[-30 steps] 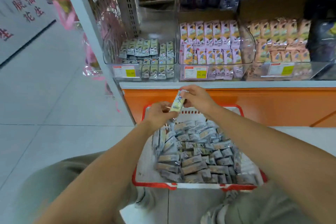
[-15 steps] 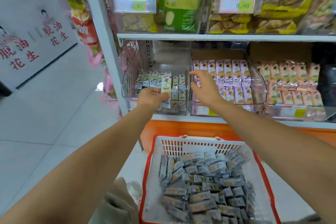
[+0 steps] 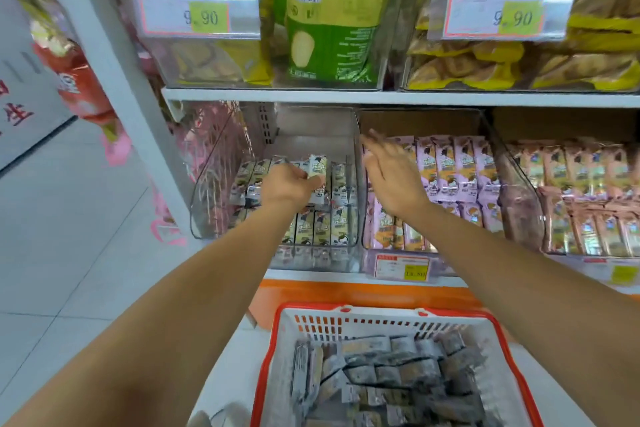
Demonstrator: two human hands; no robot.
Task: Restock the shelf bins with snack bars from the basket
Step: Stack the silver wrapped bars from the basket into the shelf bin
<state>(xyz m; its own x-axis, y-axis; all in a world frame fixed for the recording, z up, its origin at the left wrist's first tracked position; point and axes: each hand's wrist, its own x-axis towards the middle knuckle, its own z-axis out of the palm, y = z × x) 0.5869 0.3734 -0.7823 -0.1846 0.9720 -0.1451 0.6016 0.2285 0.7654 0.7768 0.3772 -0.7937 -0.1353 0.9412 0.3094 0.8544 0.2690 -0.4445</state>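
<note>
My left hand point(image 3: 285, 185) reaches into the clear left shelf bin point(image 3: 207, 198) and grips a pale green snack bar point(image 3: 317, 166) upright above the rows of the same bars. My right hand point(image 3: 389, 177) is open with straight fingers, held in front of the divider between that bin and the middle bin point(image 3: 485, 128) of pink-wrapped bars point(image 3: 460, 166). Below, the red and white basket point(image 3: 346, 322) on the floor holds several grey-wrapped snack bars point(image 3: 391, 381).
A third bin of orange-pink bars point(image 3: 581, 191) stands at the right. The shelf above carries clear bins of yellow and green snack bags point(image 3: 329, 28) with price tags point(image 3: 197, 5). The white shelf upright point(image 3: 114, 80) is at the left, with grey floor tiles point(image 3: 69, 236) beyond it.
Both hands rose from above the basket to the shelf. My left hand carried the pale green bar into the left bin; my right hand let go of it and opened beside the middle bin.
</note>
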